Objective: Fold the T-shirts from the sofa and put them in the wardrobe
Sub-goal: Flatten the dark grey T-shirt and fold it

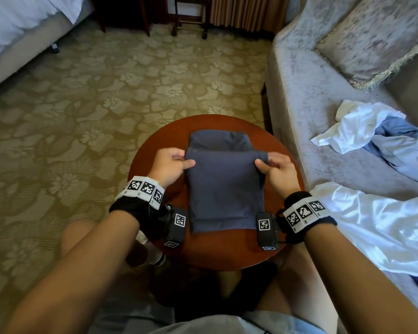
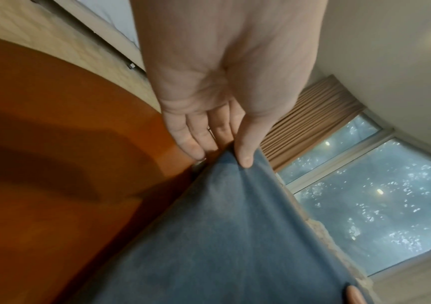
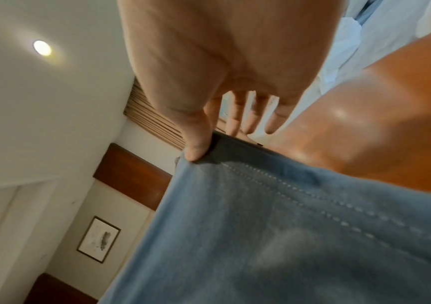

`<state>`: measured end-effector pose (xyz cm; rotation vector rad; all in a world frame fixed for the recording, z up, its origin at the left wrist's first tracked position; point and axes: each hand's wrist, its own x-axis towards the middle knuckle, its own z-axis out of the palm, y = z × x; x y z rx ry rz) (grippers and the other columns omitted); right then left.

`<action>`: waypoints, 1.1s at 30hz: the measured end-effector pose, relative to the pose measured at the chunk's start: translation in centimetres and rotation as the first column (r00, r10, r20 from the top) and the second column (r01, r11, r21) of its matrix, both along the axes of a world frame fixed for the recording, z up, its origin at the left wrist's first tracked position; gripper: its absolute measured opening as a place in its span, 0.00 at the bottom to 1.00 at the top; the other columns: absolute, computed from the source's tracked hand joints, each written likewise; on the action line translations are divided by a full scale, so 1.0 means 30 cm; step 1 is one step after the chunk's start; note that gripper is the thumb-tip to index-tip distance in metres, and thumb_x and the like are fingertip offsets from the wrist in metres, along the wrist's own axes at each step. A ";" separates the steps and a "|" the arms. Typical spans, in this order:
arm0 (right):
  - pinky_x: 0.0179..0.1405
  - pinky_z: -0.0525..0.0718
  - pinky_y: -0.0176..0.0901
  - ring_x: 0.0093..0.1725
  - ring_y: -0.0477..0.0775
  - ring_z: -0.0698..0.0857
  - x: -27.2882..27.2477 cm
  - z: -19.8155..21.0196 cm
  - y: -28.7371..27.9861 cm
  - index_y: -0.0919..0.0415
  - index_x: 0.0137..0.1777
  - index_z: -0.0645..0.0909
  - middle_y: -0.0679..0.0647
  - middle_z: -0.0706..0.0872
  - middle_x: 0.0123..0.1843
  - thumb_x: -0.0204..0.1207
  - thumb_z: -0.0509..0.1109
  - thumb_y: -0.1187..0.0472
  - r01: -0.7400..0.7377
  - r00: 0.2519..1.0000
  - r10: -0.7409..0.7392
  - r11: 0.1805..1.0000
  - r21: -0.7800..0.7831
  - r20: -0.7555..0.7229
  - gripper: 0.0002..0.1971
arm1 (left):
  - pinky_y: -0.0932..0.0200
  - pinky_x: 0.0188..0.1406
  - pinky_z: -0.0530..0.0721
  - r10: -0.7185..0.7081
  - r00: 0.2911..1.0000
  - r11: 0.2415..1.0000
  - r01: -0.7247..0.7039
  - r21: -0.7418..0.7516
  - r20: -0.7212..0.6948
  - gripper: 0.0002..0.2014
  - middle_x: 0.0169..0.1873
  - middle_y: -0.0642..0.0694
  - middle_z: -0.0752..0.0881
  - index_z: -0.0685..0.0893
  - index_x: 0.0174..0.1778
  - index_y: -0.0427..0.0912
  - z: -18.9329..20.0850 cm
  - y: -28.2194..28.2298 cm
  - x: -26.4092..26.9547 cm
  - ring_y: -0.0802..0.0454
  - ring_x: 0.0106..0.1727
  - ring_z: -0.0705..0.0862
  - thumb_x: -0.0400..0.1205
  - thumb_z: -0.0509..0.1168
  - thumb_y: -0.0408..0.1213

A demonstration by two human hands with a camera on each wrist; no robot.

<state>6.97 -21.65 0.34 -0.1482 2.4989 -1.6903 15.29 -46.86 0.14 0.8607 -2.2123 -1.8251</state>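
On the round table lies the navy T-shirt, long axis running away from the person. The left hand and right hand each pinch a corner of its lifted fold, equally near; unfolded shirts wait on the sofa beyond.

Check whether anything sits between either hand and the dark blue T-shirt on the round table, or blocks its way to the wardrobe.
Nothing lies between them: the left hand and the right hand each pinch a corner of the dark blue T-shirt lifted off the round table. No wardrobe shows in any view, so the path there cannot be judged.
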 end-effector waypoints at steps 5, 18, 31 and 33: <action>0.75 0.67 0.42 0.77 0.46 0.70 0.009 0.124 0.008 0.53 0.42 0.88 0.47 0.74 0.76 0.76 0.75 0.66 -0.079 0.993 0.054 0.968 -0.238 -0.109 0.06 | 0.56 0.56 0.83 0.027 0.951 0.982 -0.083 -0.170 -0.308 0.10 0.45 0.50 0.85 0.88 0.46 0.39 0.125 -0.015 0.021 0.54 0.48 0.84 0.71 0.78 0.28; 0.53 0.85 0.40 0.54 0.50 0.87 0.145 0.391 0.016 0.64 0.60 0.84 0.54 0.90 0.52 0.72 0.71 0.69 -0.236 0.970 0.215 0.735 -0.636 -0.112 0.16 | 0.52 0.49 0.85 0.002 0.857 0.938 0.178 0.298 -0.515 0.09 0.48 0.46 0.89 0.85 0.52 0.44 0.398 0.018 0.117 0.49 0.51 0.88 0.79 0.69 0.28; 0.42 0.86 0.41 0.48 0.56 0.85 -0.232 -0.056 -0.074 0.64 0.63 0.83 0.59 0.87 0.54 0.74 0.78 0.56 0.142 0.913 -0.181 0.981 0.132 0.366 0.20 | 0.54 0.46 0.83 0.080 0.972 0.994 -0.094 0.053 0.221 0.21 0.57 0.40 0.86 0.81 0.62 0.41 -0.013 -0.077 -0.189 0.48 0.53 0.84 0.75 0.76 0.32; 0.56 0.87 0.54 0.54 0.61 0.87 -0.215 -0.112 -0.062 0.61 0.57 0.84 0.59 0.88 0.55 0.72 0.79 0.51 0.168 0.898 -0.242 0.961 0.221 0.369 0.19 | 0.56 0.43 0.83 0.029 0.965 0.998 -0.042 0.045 0.260 0.17 0.49 0.41 0.87 0.82 0.60 0.38 -0.061 -0.060 -0.170 0.49 0.47 0.85 0.77 0.75 0.35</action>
